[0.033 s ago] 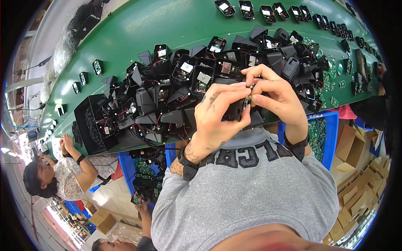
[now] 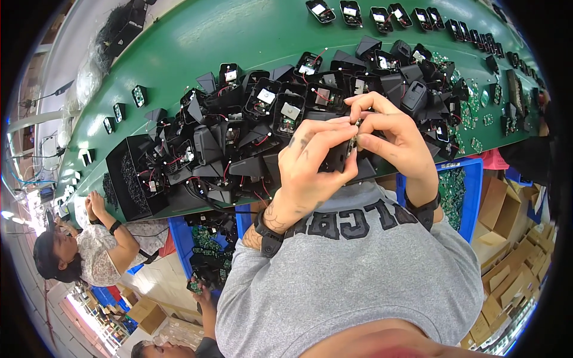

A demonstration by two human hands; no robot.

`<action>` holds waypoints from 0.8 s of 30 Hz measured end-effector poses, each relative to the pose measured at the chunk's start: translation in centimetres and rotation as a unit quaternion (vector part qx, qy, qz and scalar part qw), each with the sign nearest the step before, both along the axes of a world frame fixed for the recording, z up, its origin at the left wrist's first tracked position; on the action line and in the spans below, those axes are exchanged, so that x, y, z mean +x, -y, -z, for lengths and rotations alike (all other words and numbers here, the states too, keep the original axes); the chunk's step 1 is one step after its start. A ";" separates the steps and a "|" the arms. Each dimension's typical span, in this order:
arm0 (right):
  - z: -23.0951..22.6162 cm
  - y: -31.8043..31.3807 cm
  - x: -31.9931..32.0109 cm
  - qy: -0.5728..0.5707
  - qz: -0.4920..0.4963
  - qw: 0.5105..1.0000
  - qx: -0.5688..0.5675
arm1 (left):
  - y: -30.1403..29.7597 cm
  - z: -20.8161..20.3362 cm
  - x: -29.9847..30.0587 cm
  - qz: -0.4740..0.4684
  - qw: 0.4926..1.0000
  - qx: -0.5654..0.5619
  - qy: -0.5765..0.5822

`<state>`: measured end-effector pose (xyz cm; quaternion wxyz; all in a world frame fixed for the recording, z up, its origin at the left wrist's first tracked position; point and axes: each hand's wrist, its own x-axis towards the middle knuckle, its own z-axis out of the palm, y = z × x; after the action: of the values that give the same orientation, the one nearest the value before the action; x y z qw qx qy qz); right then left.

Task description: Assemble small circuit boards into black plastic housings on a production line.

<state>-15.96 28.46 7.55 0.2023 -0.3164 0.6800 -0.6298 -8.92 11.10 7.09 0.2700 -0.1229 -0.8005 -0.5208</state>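
Observation:
My left hand (image 2: 307, 158) is closed around a black plastic housing (image 2: 335, 159), tilted on edge above the near side of the bench. My right hand (image 2: 394, 134) is bent in from the right, its thumb and fingers pinched at a small circuit board (image 2: 353, 142) on the housing's open side. Both sets of fingertips meet there and cover most of the board. Just beyond my hands lies a heap of similar black housings (image 2: 291, 111), many with boards, metal plates and red wires showing.
Loose green circuit boards (image 2: 476, 95) lie right of the heap; more housings (image 2: 351, 13) line the far edge. A black bin (image 2: 128, 185) of small dark parts stands left. Blue crates (image 2: 471, 203) sit below the near edge. A co-worker (image 2: 107, 238) is at the left, another person (image 2: 203, 304) lower left.

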 end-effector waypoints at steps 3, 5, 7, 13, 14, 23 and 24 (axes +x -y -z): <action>0.4 0.5 0.8 0.018 0.068 0.998 -0.001 | 0.0 0.0 -0.1 -0.017 1.000 -0.022 -0.003; 0.6 0.6 1.3 0.054 0.110 0.992 -0.011 | -0.1 0.0 0.0 -0.020 1.000 -0.019 -0.007; 0.7 0.6 1.5 0.091 0.125 0.987 -0.046 | -0.1 0.0 0.1 -0.023 1.000 -0.016 -0.010; 1.0 0.4 1.1 0.216 0.117 0.967 -0.068 | 0.3 0.7 0.7 0.005 0.998 0.026 0.061; 1.1 0.0 0.8 0.220 0.094 0.970 -0.038 | 0.6 1.1 0.7 0.036 0.989 0.083 0.120; -2.0 -1.2 -2.8 -0.305 -0.148 0.940 0.023 | 1.9 2.0 -0.2 0.226 0.798 0.447 0.335; -2.0 -1.0 -2.7 -0.309 -0.172 0.935 0.019 | 1.7 1.7 -0.2 0.219 0.801 0.454 0.323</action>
<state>-18.62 29.48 9.57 0.0937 -0.6033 0.6561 -0.4436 -9.16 9.37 5.34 -0.1006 0.0172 -0.4649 -0.8795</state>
